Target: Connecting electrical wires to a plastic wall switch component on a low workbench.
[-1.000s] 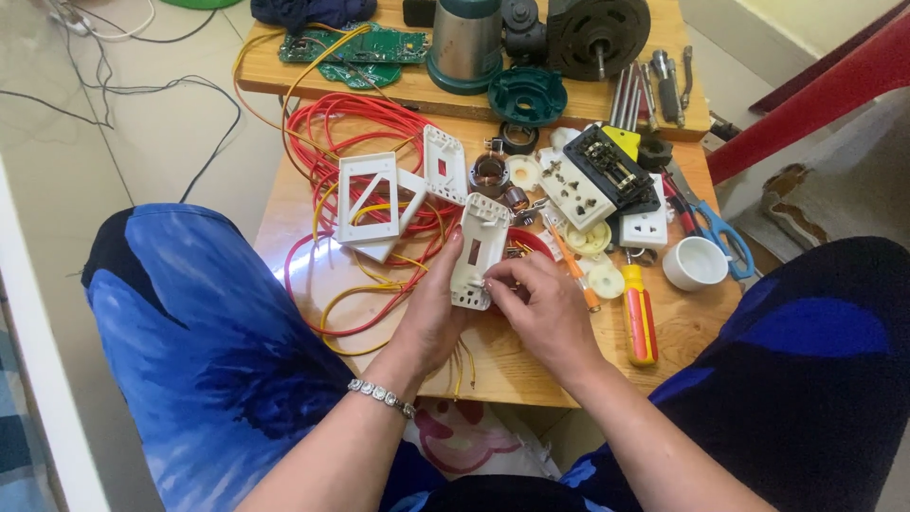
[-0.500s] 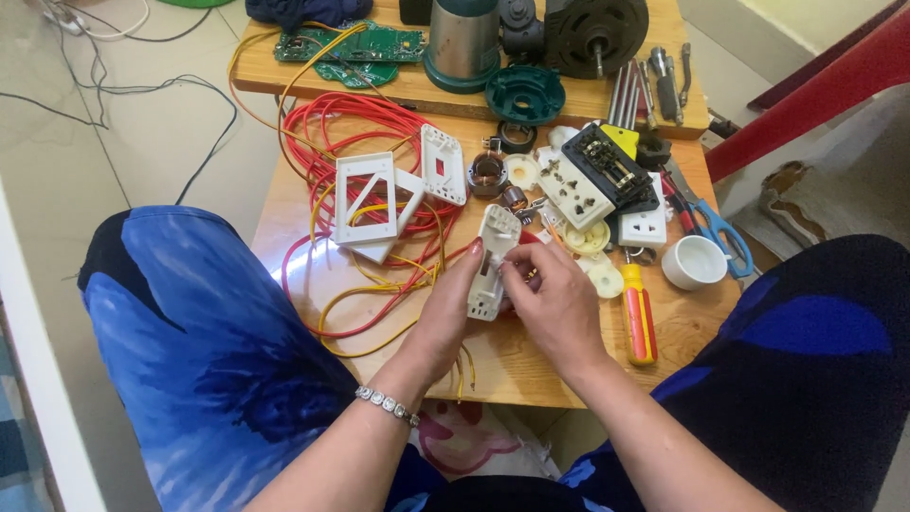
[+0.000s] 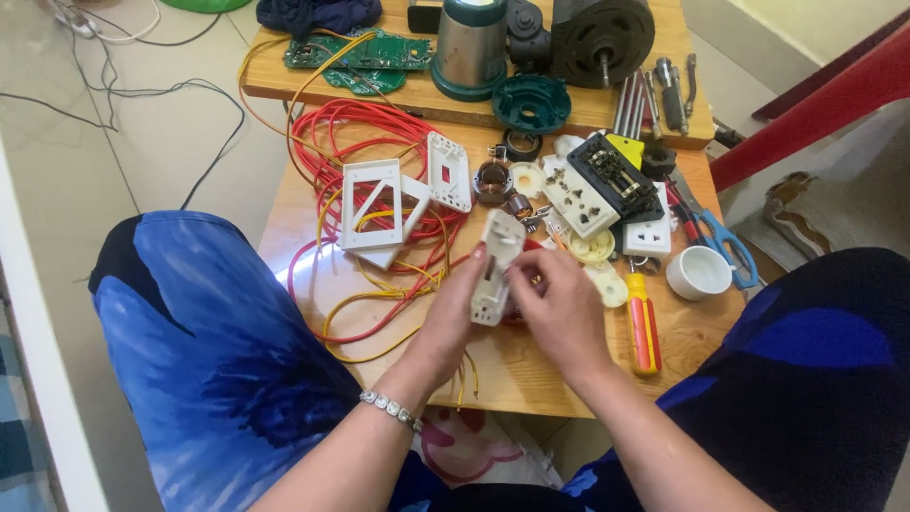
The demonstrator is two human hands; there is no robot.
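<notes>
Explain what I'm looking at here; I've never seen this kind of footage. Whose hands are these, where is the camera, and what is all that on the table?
There is no machine here: a person works with two bare hands. The single picture comes from a camera worn on their head, looking down past their knees onto a small wooden table. The left hand and right hand hold a white switch part between them, above the table. Around them lie red and yellow wires, white frames, a white socket strip, a red-and-yellow screwdriver, blue-handled scissors and a small white cup. At the far edge sit green circuit boards, a metal jar and a dark motor.
</notes>
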